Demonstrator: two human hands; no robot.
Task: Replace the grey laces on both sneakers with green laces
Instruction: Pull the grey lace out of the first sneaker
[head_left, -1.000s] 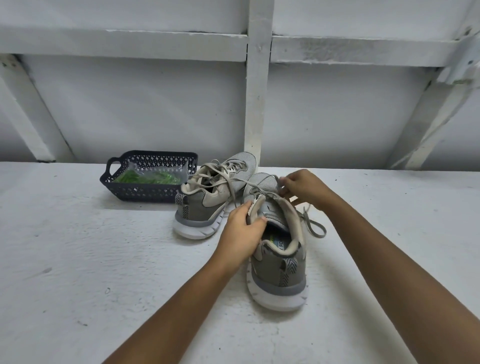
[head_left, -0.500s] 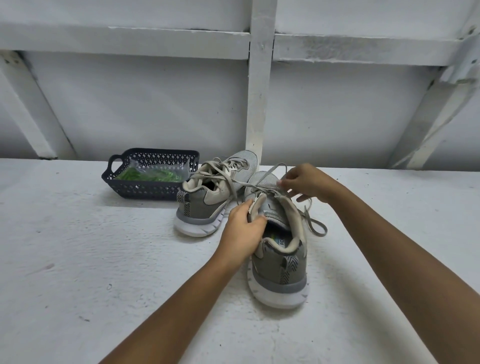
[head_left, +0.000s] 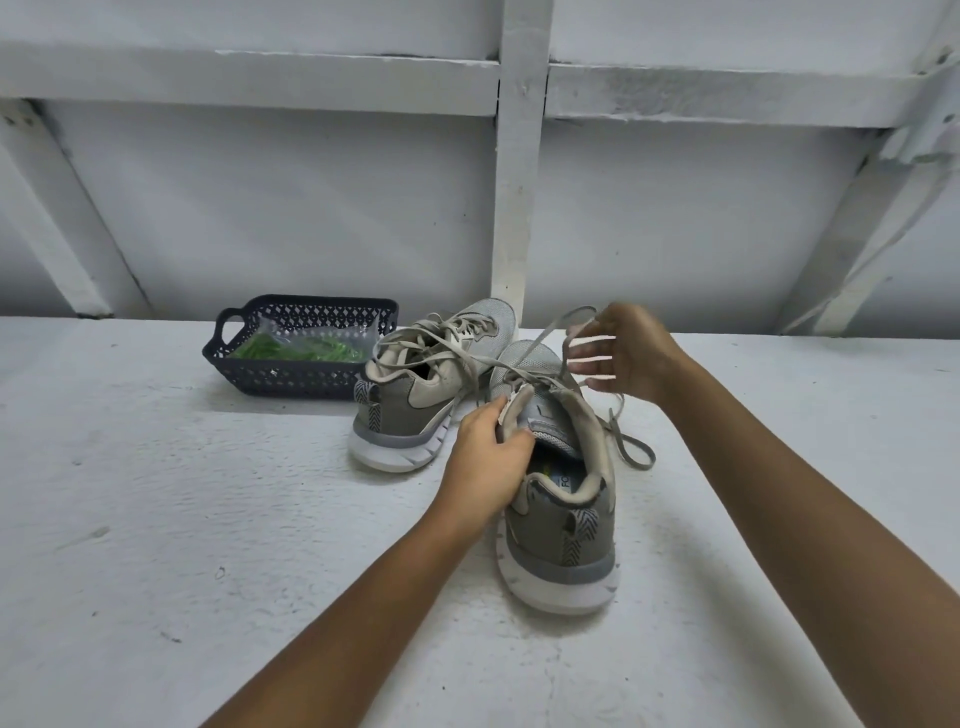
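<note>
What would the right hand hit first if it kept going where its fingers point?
Probably the far sneaker, left of the right hand; the basket lies beyond. Depth is unclear.

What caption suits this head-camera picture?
Left hand grips the near sneaker; right hand holds up its grey lace.

My desk is rough, matt white; the sneaker grey mesh cloth, its grey laces flat woven cloth; the basket dark, latticed plastic.

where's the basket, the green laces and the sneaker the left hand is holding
dark basket (head_left: 291, 380): head view, on its front wall
green laces (head_left: 317, 353): head view, middle of the bundle inside the basket
near sneaker (head_left: 545, 535): head view, on its grey heel
</note>
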